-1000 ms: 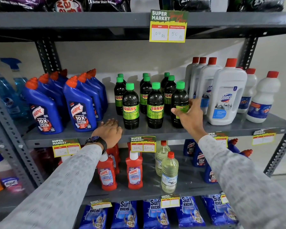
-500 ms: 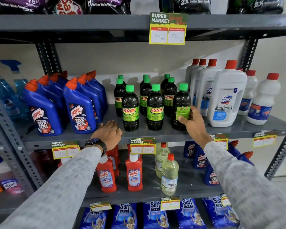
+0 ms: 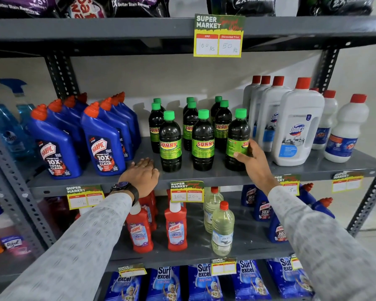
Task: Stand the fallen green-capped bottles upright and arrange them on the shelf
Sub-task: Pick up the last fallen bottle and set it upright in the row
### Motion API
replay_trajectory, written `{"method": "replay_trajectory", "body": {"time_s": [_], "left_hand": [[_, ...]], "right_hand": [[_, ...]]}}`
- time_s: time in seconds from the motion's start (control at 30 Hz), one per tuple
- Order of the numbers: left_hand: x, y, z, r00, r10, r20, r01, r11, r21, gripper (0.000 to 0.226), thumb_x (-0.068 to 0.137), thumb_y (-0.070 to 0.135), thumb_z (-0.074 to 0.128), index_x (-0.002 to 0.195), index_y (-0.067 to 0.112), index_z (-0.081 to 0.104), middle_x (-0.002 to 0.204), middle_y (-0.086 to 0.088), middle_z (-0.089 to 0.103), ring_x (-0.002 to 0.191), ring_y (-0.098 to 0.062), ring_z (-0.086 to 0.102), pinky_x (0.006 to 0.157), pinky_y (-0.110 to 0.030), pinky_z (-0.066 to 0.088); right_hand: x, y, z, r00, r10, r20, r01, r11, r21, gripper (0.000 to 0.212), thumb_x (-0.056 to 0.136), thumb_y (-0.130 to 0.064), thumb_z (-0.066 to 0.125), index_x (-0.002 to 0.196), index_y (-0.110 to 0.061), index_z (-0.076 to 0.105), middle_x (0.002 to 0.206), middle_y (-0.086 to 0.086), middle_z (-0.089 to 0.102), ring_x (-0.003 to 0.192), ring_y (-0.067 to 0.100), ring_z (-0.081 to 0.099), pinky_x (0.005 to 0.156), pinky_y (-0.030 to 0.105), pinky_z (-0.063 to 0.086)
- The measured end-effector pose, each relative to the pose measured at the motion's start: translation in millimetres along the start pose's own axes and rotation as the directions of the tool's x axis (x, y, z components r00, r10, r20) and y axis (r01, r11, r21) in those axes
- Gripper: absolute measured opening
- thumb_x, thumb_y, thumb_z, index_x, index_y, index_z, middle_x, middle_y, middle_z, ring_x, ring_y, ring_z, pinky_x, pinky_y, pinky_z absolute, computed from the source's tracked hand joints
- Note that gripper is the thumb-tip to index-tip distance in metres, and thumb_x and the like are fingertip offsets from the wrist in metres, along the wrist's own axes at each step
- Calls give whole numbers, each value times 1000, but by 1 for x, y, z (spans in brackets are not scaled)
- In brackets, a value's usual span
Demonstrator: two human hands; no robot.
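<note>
My right hand [image 3: 253,161] wraps the front right green-capped bottle [image 3: 237,140], dark glossy plastic, upright with the others on the grey metal shelf [image 3: 204,175]. My left hand [image 3: 142,172] lies flat, open and empty, beside the blue angled-neck bottles [image 3: 104,140].

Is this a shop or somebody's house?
Most likely a shop, a supermarket aisle for cleaning products. The metal shelf carries a yellow price tag printed "Super Market" with two prices, and many copies of one product stand in rows, like the green-capped bottles and blue Harpic bottles.
</note>
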State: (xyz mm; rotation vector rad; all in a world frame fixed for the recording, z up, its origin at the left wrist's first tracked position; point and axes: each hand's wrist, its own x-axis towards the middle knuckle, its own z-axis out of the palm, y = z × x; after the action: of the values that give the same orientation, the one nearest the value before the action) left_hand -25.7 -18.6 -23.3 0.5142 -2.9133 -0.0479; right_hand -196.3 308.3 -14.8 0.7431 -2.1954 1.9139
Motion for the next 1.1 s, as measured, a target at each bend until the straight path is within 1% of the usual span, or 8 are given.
{"method": "replay_trajectory", "body": {"time_s": [0.07,0.17,0.23,0.43,0.57,0.77,1.0,1.1], "left_hand": [[0,-1,1,1000,-1,0,1,1000,-1,63,104,39,17,159,10,23,169,-7,18,156,-19,15,126,-40,9],[1,-1,1,1000,0,2,0,1000,-3,63,104,40,16,159,11,22,169,-7,18,156,-19,15,126,-41,9],[1,-1,1,1000,0,-1,0,1000,-1,64,104,40,16,159,11,22,169,-7,18,156,-19,16,126,-41,9],[2,-2,2,1000,0,-4,0,1000,-6,64,103,41,16,159,11,24,169,-7,19,155,-19,16,125,-40,9],[2,-2,2,1000,-1,-4,1,1000,2,65,103,41,16,159,11,23,168,-7,19,155,-19,17,125,-41,10],[-1,-1,0,1000,-2,-6,2,1000,-10,64,103,41,16,159,11,23,169,-7,18,155,-19,16,126,-40,9],[-5,2,-4,1000,1,-4,-1,1000,-16,64,104,40,16,160,10,21,169,-7,17,156,-19,15,126,-41,9],[-10,5,-7,999,3,-41,-4,999,-43,63,104,39,20,159,10,23,168,-9,21,155,-21,20,126,-42,13]], "right_hand": [[-1,-1,1,999,8,-32,-9,1000,-29,61,88,-16,81,140,-20,49,129,-3,66,117,14,63,107,42,50],[-5,-7,6,993,-15,-115,6,997,-76,73,77,-28,91,130,-29,42,120,-10,63,107,0,61,92,24,52],[-6,-9,9,988,-28,-151,16,996,-83,79,70,-32,95,127,-30,40,119,-12,62,105,0,61,85,17,50],[-5,-4,6,995,-68,-79,60,993,-104,83,83,-26,86,150,-25,38,138,-4,58,120,12,57,102,28,45],[-6,-2,7,989,-83,-119,63,985,-159,76,83,-26,87,145,-21,44,134,0,62,118,15,60,92,15,44],[-7,-5,14,973,-102,-205,59,976,-209,80,76,-28,92,138,-19,42,133,3,57,120,19,58,103,38,51],[-13,-6,14,968,-142,-205,89,966,-244,80,77,-38,90,141,-21,45,135,1,55,123,19,56,104,40,50],[-21,-10,17,948,-148,-281,78,967,-243,79,78,-42,88,142,-19,47,134,2,52,124,22,53,105,40,47]]}}
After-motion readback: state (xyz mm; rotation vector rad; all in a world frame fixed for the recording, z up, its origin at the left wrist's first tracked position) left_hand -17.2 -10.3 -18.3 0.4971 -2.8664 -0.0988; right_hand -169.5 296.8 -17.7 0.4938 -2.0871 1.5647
